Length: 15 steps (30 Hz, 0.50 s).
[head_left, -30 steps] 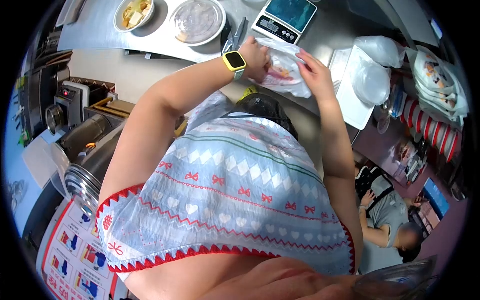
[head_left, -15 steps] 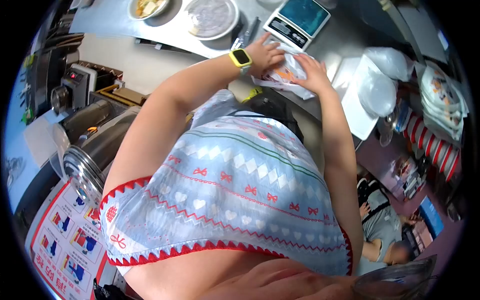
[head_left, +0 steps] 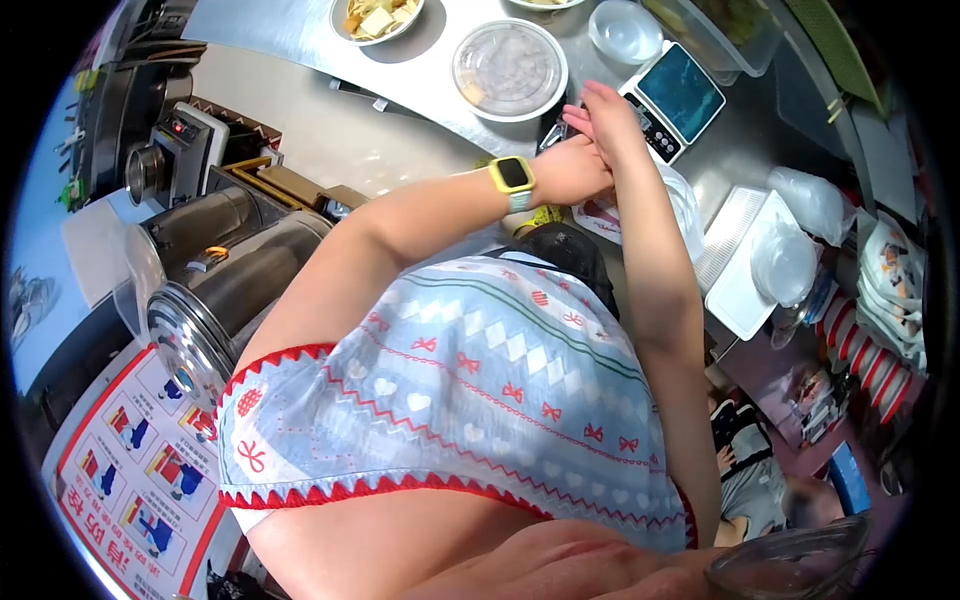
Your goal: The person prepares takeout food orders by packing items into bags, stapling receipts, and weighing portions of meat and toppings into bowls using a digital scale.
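Beneath and around the right fingers (head_left: 604, 98), a smooth metal counter (head_left: 745, 150), brightly lit to their left. Just left of the fingers, a round white container (head_left: 510, 70) under a clear lid; farther left and beyond, a bowl (head_left: 378, 20) of pale cubes and yellowish pieces. Beyond the fingers, a clear round tub (head_left: 626, 32) and, partly cut off, a second filled bowl (head_left: 545, 3). Just right, a white scale (head_left: 676, 102) with a blue-green top; past that, a clear box (head_left: 722, 40). Nearer the body, a white plastic bag (head_left: 684, 205), partly covered. Well to the right, a white tray (head_left: 742, 300).
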Available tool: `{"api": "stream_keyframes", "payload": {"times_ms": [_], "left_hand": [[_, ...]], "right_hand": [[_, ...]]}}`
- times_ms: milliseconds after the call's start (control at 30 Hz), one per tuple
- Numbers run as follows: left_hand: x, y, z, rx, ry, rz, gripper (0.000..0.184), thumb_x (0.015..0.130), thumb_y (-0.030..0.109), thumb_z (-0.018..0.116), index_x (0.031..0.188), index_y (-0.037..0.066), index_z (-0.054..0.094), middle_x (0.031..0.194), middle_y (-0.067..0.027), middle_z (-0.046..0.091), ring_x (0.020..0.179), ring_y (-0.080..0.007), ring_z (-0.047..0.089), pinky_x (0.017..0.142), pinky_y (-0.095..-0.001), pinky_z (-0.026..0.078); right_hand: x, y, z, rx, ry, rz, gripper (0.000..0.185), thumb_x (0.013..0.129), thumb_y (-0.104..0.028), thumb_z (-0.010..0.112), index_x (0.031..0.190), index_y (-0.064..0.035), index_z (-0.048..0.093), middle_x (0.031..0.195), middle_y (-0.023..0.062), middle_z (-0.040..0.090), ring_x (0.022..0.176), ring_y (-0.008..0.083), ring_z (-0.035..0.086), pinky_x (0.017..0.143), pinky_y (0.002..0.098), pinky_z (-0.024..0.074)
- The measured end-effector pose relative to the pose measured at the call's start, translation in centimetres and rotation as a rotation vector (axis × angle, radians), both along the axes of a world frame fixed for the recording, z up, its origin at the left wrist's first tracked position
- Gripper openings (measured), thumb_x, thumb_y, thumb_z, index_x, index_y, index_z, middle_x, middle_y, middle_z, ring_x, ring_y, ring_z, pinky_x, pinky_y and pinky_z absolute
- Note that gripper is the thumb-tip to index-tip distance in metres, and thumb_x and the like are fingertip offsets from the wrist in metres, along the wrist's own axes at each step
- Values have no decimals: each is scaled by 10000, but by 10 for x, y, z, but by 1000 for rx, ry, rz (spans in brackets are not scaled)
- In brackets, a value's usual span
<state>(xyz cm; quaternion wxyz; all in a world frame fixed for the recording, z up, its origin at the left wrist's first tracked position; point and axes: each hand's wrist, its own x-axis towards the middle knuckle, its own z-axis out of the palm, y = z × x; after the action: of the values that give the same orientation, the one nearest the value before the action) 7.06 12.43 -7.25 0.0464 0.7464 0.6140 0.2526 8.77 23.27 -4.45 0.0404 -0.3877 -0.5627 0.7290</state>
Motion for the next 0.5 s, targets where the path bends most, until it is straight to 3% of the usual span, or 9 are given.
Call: {"api": "stream_keyframes", "payload": {"times_ms": [67, 133, 167, 233, 267, 300, 333, 433, 500], "left_hand": [[-26, -34, 15, 151, -181, 24, 212, 708, 115, 636, 913, 65, 653, 1015, -83, 654, 965, -309, 600, 877, -419, 443], [-65, -69, 44, 174, -182, 221, 276, 654, 30, 665, 924, 90, 658, 1004, -64, 658, 943, -303, 599, 835, -402, 457], [-92, -83, 35, 271, -94, 413, 328, 642, -17, 661, 959, 66, 648, 966, -77, 654, 914, -298, 596, 802, -382, 467], [-126, -100, 21, 347, -164, 984, 352, 759, -4, 650, 1104, 1, 576, 1059, -168, 603, 877, -311, 586, 754, -368, 483], [-141, -105, 12, 270, -421, 1062, 333, 852, 116, 622, 1148, -12, 542, 1127, -197, 554, 964, -341, 554, 774, -400, 482], [-160, -109, -14, 187, -539, 1046, 359, 894, 182, 610, 1183, -23, 550, 1048, -166, 598, 898, -247, 578, 720, -337, 490], [-166, -108, -17, -52, -1058, 1032, 385, 917, 225, 603, 1193, -40, 562, 937, -97, 630, 809, -152, 570, 702, -278, 474], [-181, -102, -27, -87, -1554, 912, 318, 917, 186, 607, 1146, -35, 603, 849, 3, 611, 729, -85, 527, 659, -210, 434], [-189, -105, -24, -157, -1609, 899, 268, 911, 151, 611, 1113, -25, 609, 802, 14, 586, 708, -73, 515, 658, -193, 429]], "right_hand": [[-17, -1, -8, -36, -86, 31, 417, 915, -141, 516, 1258, 92, 474, 1122, 200, 580, 920, 243, 627, 778, 325, 561], [-24, 3, -31, 30, -75, 86, 394, 909, -145, 528, 1217, 100, 499, 1060, 184, 604, 867, 239, 643, 727, 315, 576], [-27, -1, -32, 9, -98, 49, 378, 905, -144, 534, 1195, 99, 511, 1045, 178, 606, 863, 235, 644, 713, 308, 581], [-30, -8, -39, 57, -94, 11, 332, 895, -144, 556, 1117, 102, 539, 987, 159, 613, 849, 222, 646, 687, 300, 592], [-30, -9, -54, 57, -38, -64, 316, 882, -146, 570, 1077, 101, 546, 948, 153, 620, 812, 217, 651, 670, 306, 594], [-32, -10, -57, 78, -44, -67, 308, 876, -145, 573, 1063, 99, 547, 935, 152, 621, 797, 215, 652, 659, 307, 595], [-32, -10, -60, 101, -49, -69, 301, 870, -143, 576, 1048, 97, 548, 923, 152, 623, 782, 213, 653, 648, 308, 596], [-31, -12, -53, 47, -5, -99, 286, 870, -153, 573, 1028, 85, 560, 903, 147, 624, 768, 215, 653, 628, 306, 590], [-28, -15, -49, 26, 26, -110, 285, 874, -155, 576, 1029, 83, 559, 904, 139, 624, 772, 209, 650, 632, 306, 588]]}}
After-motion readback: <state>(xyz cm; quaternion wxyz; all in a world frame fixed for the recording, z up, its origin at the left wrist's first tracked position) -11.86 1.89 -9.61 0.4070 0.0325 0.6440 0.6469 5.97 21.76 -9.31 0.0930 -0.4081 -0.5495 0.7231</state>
